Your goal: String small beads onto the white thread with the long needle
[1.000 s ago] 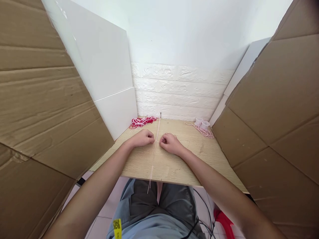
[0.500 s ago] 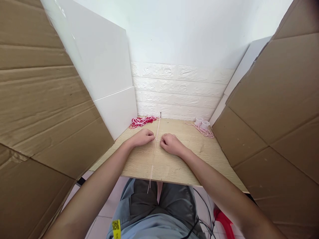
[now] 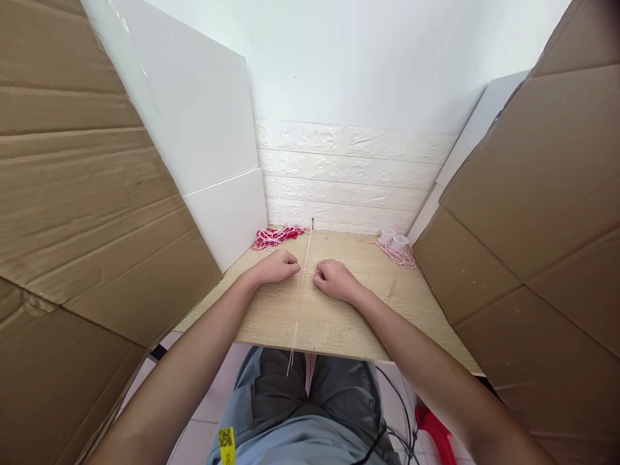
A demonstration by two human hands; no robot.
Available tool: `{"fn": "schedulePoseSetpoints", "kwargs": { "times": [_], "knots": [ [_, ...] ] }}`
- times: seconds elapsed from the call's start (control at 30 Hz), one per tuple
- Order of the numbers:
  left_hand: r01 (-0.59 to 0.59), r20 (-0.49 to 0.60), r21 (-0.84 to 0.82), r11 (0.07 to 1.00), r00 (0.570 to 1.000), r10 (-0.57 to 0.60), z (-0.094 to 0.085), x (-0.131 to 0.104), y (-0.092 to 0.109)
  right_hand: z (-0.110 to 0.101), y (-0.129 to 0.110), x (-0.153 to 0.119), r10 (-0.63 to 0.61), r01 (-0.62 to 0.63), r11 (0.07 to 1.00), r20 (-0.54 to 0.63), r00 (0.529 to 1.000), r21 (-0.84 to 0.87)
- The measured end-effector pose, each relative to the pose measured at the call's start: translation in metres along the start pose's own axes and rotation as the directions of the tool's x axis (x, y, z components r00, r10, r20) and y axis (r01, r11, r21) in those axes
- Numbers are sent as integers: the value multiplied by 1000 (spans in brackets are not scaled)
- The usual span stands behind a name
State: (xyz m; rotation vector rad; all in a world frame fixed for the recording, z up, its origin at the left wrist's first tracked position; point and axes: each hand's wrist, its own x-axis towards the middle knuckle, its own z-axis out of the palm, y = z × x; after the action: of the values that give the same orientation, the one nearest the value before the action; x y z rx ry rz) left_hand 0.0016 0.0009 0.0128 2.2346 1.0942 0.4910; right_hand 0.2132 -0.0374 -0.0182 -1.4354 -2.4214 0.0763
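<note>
A pale string (image 3: pixel 299 300) runs from a small dark peg (image 3: pixel 312 223) at the back of the wooden table (image 3: pixel 339 329) down over its front edge, where two loose ends hang. Left of it is my left hand (image 3: pixel 281 266), closed, its fingertips close to the string. My right hand (image 3: pixel 334 279) is closed just to the right. A short thin thread (image 3: pixel 309 270) crosses the long string and spans the gap between both hands, pinched at each end.
Red and pink-white cord (image 3: pixel 276 237) lies in a heap at the back left. Two clear plastic cups (image 3: pixel 398 243) stand at the back right beside pink cord (image 3: pixel 398 257). Cardboard panels (image 3: pixel 87 213) rise on both sides, and a white brick-pattern wall (image 3: pixel 353 177) stands behind.
My right hand has shifted very slightly to the right, and the gap to my left hand is a little wider. The left hand has barely moved.
</note>
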Motion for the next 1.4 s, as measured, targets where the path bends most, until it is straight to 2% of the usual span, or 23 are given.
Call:
{"fn": "schedulePoseSetpoints", "kwargs": {
  "times": [0.3, 0.5, 1.4],
  "knots": [
    [16, -53, -34, 999, 998, -18, -1, -1, 4, 4, 3, 0, 4, -1, 998, -38, 999, 67],
    [19, -71, -12, 1000, 997, -19, -1, 0, 3, 7, 6, 0, 53, -48, 996, -66, 996, 72],
    [63, -94, 60, 996, 994, -57, -3, 0, -6, 5, 8, 2, 82, -80, 995, -38, 996, 51]
  ]
}}
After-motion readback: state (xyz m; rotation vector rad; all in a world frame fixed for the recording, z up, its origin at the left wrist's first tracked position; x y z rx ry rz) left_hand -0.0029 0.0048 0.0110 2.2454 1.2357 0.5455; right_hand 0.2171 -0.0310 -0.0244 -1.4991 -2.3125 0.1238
